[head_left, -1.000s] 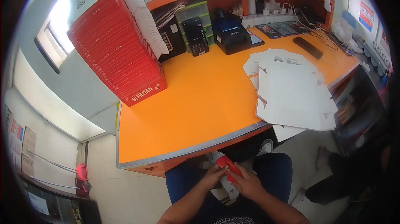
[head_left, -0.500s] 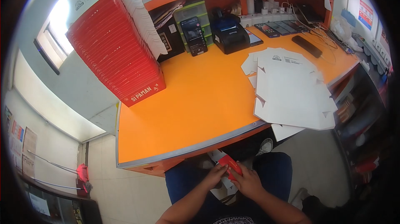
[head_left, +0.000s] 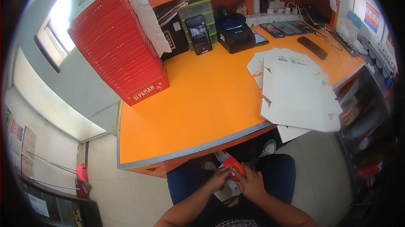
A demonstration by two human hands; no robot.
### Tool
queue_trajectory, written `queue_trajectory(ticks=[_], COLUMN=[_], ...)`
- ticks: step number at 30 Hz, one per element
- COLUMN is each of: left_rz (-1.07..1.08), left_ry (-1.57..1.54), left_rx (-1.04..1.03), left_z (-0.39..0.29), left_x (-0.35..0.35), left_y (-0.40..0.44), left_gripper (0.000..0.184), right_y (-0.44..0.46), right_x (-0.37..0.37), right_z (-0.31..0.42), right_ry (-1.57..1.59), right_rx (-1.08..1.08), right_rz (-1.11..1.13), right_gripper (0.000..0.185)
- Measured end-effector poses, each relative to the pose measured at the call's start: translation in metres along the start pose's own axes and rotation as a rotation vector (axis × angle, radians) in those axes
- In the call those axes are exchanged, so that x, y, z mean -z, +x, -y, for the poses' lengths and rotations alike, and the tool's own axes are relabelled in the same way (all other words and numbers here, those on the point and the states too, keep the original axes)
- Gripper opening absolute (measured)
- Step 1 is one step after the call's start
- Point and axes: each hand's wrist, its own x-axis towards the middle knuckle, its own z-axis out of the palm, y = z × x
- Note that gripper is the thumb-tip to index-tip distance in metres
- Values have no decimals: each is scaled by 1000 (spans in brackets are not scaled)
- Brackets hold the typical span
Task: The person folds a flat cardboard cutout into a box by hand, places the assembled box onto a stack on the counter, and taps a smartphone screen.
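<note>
A red and white card piece [head_left: 234, 166] is held low over my lap, below the desk's front edge. My left hand [head_left: 219, 178] is closed on its left side, and my right hand [head_left: 252, 183] grips its right side. White parts of the card hang beneath the hands. On the desk's left stands a tall stack of folded red boxes [head_left: 114, 41] with white flaps. Flat white card sheets [head_left: 297, 92] lie overlapping at the right, jutting past the front edge.
The orange desk [head_left: 198, 96] carries an upright phone [head_left: 198, 34], a black printer [head_left: 237, 37], green drawers [head_left: 203, 9], several flat phones [head_left: 287, 28], a dark power bank [head_left: 312, 47] and cables. Shelves stand at the right; a red dustpan [head_left: 82, 172] is at the lower left.
My fingers have shifted slightly on the red card piece, which stays in both hands. The person's dark-clothed leg and foot at the lower right are no longer visible.
</note>
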Motion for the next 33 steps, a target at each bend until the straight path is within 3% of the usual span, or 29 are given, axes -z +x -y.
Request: queue_trajectory(ticks=[3, 15, 18, 21, 24, 27, 30, 33], left_rz=[60, 3, 91, 171, 157, 100, 83, 76], left_ry=[-170, -132, 46, 24, 194, 315, 301, 470], left_rx=[22, 57, 123, 92, 94, 24, -159, -195], left_z=[-11, 7, -20, -5, -13, -34, -4, 3], left_x=[-11, -1, -17, -18, -17, -36, -15, 0], left_y=[-6, -1, -15, -10, -10, -24, -4, 4], left_gripper=[40, 40, 44, 49, 49, 43, 35, 33], right_y=[0, -2, -3, -3, -2, 0, 1, 0], right_x=[1, -11, -12, -12, -12, -6, -2, -11], right_z=[-1, -6, -7, -9, -9, -3, 1, -11], right_ry=[9, -76, -87, -96, -32, 13, 100, 272], right_rx=[-11, 10, -19, -78, -106, -131, -138, -224], right_rz=[-38, -27, -18, -2, 0, 24, 4, -12], right_gripper=[59, 63, 64, 63, 64, 65, 65, 57])
